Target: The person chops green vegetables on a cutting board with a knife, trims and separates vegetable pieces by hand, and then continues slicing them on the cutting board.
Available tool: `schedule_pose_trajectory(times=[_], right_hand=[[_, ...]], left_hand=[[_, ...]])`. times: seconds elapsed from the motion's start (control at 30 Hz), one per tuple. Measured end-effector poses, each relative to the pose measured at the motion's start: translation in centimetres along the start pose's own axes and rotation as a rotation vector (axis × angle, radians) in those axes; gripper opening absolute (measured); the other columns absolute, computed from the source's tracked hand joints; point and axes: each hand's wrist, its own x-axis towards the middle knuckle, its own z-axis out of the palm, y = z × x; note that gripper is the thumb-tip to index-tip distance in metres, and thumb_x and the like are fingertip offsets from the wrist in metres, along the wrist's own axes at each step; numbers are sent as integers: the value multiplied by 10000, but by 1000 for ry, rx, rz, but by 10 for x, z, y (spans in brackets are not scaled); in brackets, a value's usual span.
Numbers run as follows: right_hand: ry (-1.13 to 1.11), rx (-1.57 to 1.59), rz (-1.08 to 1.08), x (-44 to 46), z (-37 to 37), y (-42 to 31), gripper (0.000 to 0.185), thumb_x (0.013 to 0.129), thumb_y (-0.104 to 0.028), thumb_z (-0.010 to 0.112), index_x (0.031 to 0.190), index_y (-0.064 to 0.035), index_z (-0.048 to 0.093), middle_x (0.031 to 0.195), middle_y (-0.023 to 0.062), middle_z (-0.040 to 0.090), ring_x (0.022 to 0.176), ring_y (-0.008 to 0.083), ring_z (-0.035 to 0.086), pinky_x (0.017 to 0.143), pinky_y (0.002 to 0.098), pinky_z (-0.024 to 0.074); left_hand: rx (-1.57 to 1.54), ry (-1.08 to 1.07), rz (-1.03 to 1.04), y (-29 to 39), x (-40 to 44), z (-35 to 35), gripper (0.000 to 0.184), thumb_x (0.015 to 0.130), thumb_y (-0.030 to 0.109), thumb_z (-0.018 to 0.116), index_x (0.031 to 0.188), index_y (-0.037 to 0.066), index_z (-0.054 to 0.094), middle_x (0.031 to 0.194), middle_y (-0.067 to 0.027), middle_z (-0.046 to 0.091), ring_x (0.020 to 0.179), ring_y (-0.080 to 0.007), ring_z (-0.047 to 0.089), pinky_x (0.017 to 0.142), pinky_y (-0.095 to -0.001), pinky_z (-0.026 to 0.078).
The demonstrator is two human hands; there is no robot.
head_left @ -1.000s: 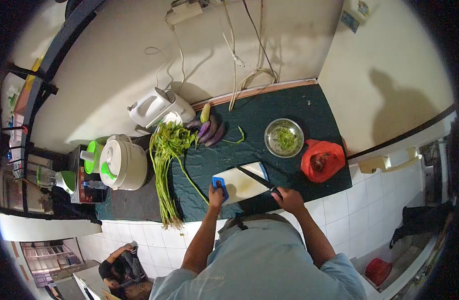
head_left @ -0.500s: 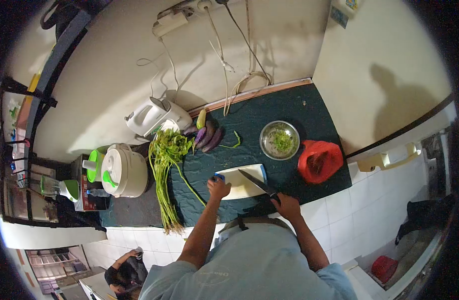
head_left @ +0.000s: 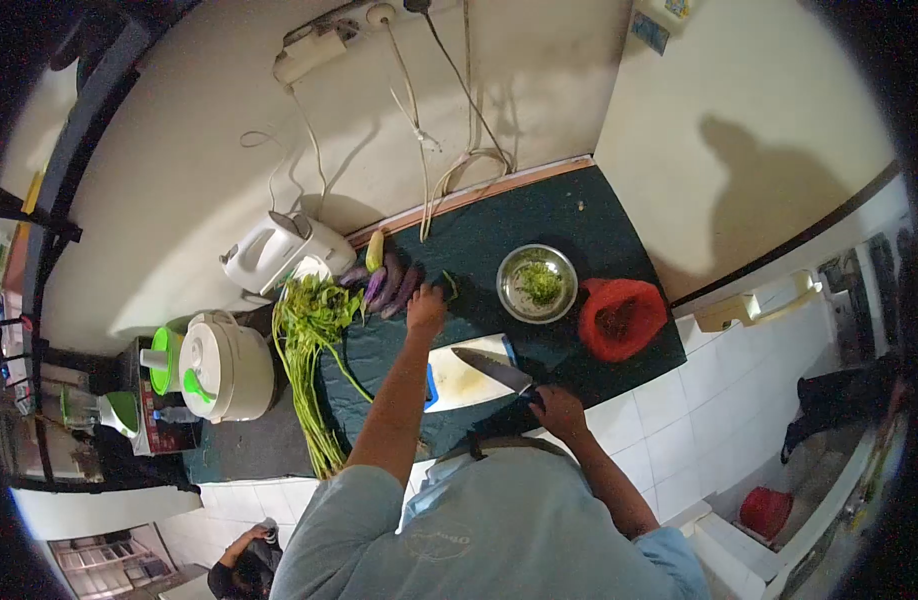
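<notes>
My right hand (head_left: 559, 412) is closed around the black handle of a kitchen knife (head_left: 497, 370). Its broad blade lies over a white cutting board (head_left: 461, 390) with blue edges. My left hand (head_left: 426, 310) reaches past the board to a short green stem (head_left: 451, 286), just right of several purple eggplants (head_left: 391, 285). The fingertips are at the stem, but whether they grip it is hard to see. A steel bowl (head_left: 505, 294) holds chopped greens (head_left: 539, 284). Beside it sits a red plastic bag (head_left: 624, 318), its contents unclear.
A bunch of long-stemmed leafy greens (head_left: 307, 375) lies left of the board. Behind it stand a white mixer (head_left: 279, 252) and a rice cooker (head_left: 229, 365). Cables (head_left: 419, 140) hang down the wall. Another person (head_left: 249, 565) is low at the bottom left.
My left hand has left the cutting board's left edge and moved forward to the green stem by the eggplants. The knife stays in my right hand over the board. The view has shifted slightly.
</notes>
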Motion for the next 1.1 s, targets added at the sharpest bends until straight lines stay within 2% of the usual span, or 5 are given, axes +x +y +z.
schedule_pose_trajectory(times=[0.2, 0.47, 0.67, 0.87, 1.1], right_hand=[[79, 45, -67, 12, 23, -5, 376, 837, -315, 677, 1095, -53, 598, 962, 156, 631, 888, 353, 637, 768, 470, 526], [9, -191, -103, 53, 41, -12, 358, 817, -286, 682, 1075, -51, 606, 1055, 148, 588, 1012, 336, 579, 812, 438, 519], [213, -222, -236, 76, -9, -50, 276, 840, -279, 678, 998, -53, 659, 1016, 132, 602, 960, 287, 592, 728, 385, 499], [-670, 1757, 779, 108, -20, -85, 573, 924, -631, 467, 1059, -112, 667, 884, 51, 638, 764, 203, 578, 697, 381, 490], [-438, 1716, 528, 121, -40, -116, 279, 864, -335, 726, 972, -84, 669, 831, -5, 614, 735, 113, 564, 634, 281, 467]], left_hand=[[98, -123, 161, -28, -7, 23, 202, 871, 216, 605, 1034, 105, 647, 1040, -117, 662, 1013, -327, 628, 873, -475, 485], [-1562, -34, -41, 2, -96, -45, 268, 926, 120, 621, 1188, 65, 604, 931, -25, 646, 836, -121, 612, 732, -277, 491], [-1522, -69, -73, 20, -152, -86, 348, 945, 112, 624, 1282, 61, 555, 916, 18, 599, 830, -86, 572, 747, -243, 461], [-1526, -49, -19, 36, -191, -104, 410, 927, 99, 646, 1316, 56, 522, 929, 3, 593, 899, -100, 568, 802, -249, 462], [-1505, -90, -73, 45, -210, -115, 369, 936, 76, 631, 1284, 28, 519, 969, -13, 585, 925, -91, 544, 844, -242, 440]])
